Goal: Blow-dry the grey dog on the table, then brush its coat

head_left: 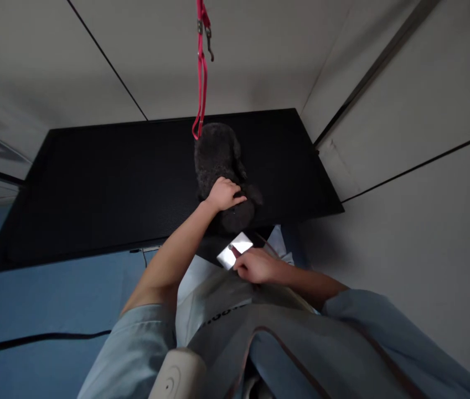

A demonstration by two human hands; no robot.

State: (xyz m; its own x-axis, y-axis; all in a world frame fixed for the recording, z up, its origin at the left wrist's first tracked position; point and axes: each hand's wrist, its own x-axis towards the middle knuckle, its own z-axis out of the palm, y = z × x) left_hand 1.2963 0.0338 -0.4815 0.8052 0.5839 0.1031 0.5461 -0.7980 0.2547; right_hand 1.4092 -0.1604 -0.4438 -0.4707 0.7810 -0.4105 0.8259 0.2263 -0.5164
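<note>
A small dark curly-coated dog (218, 160) stands on a black table (106, 194), tied by a red leash (201, 72) that hangs from above. My left hand (224, 194) rests on the dog's back, fingers curled into the fur. Just below the table's near edge, my right hand (257, 266) is closed on a flat shiny metal tool (235, 250), perhaps a comb, which I hold in front of my body.
Pale panelled walls close in behind and to the right of the table. A blue floor (52, 299) lies to the left, with a black cable (31, 337) running across it. I wear a light blue top and a grey apron (235, 316).
</note>
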